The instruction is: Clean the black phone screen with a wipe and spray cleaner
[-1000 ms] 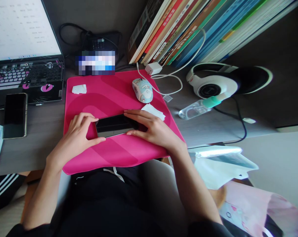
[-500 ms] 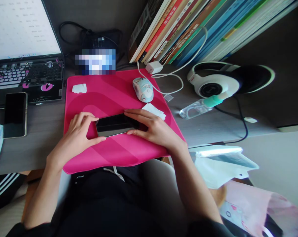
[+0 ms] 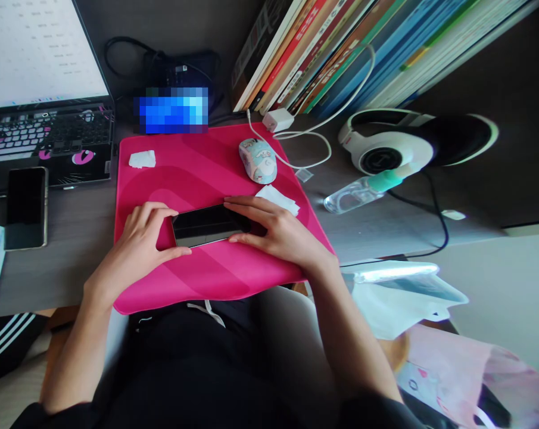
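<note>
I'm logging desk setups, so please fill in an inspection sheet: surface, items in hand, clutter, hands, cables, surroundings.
Surface: pink mat on a gray desk.
Items in hand: phone, screen dark, between both hands.
Clutter: second phone, mouse, white scraps, clear bottle with a green cap.
Left hand: thumb and finger at the phone's left end.
Right hand: over its right end.
Cables: white cable looping near the mouse; black cable at the desk's right.
Surroundings: laptop left, books behind, headphones right, white bag beyond the desk edge.
</note>
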`<state>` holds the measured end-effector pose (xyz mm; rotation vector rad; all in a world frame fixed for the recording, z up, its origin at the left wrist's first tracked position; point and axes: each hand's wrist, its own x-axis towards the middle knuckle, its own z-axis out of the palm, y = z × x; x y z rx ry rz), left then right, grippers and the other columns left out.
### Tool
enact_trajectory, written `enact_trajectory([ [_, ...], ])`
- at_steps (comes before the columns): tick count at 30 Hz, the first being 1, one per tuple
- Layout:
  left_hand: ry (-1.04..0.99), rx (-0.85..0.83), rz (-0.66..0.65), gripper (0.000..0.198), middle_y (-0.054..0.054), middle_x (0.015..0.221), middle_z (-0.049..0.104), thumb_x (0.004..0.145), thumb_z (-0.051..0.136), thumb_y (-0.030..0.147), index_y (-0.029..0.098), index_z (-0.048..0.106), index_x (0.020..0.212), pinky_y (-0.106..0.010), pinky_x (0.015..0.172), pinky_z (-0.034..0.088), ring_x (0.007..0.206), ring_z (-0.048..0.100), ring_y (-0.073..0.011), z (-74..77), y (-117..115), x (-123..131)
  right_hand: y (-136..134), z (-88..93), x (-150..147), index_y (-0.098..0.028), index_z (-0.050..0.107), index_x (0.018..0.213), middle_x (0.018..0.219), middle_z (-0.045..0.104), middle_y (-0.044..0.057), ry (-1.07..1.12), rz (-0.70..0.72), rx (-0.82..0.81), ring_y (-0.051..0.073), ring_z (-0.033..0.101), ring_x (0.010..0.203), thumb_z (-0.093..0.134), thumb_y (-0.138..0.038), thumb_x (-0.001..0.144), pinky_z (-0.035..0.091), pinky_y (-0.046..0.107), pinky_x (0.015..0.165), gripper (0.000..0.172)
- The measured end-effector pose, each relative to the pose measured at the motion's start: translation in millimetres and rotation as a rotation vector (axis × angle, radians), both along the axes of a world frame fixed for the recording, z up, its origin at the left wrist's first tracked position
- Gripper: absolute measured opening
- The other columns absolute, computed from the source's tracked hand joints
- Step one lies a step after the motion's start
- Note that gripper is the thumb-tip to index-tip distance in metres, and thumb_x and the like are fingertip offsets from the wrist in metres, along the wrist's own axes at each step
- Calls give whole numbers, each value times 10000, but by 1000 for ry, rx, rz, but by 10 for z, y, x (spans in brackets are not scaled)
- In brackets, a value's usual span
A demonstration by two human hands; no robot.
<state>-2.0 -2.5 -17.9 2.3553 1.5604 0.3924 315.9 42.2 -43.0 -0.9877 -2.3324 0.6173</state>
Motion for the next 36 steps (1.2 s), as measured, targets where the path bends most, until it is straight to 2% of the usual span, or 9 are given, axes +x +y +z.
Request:
enact_trajectory([
  [6,-9,-21,4,616,-94,1418,518,961,708,622,329,489,1457,-589,1227,428,1432,506,-357,-8,-12,-8,2,-11,-1,-321,583,1564,1561,641,87,1,-1,1,326,627,1421,723,-488,1000,514,552,1226,604],
  [13,-24,-13,-3,560,-96,1403,523,974,693,616,293,517,1396,-579,1231,431,1426,512,-345,-1,-10,-8,2,-5,9,-278,579,1565,1556,642,111,7,0,-6,315,625,1423,710,-509,1004,499,530,1239,621],
  [22,-21,0,-4,656,-112,1421,519,922,763,605,272,484,1415,-579,1206,446,1420,504,-367,1,-7,-1,-5,-12,23,-290,506,1619,1526,664,112,26,-21,-4,322,652,1385,726,-507,994,524,519,1208,698],
  [28,-18,21,-17,581,-112,1408,526,957,723,599,263,496,1373,-563,1204,444,1404,518,-352,-14,-6,-12,-6,-12,28,-260,515,1612,1519,668,122,32,-22,-22,313,650,1385,731,-488,996,520,500,1207,691],
  [36,1,22,-18,583,-118,1418,528,988,665,623,238,493,1391,-555,1173,461,1377,525,-354,28,-14,0,10,-20,43,-275,512,1612,1528,665,95,47,-28,-76,301,655,1379,774,-476,970,502,481,1219,723],
])
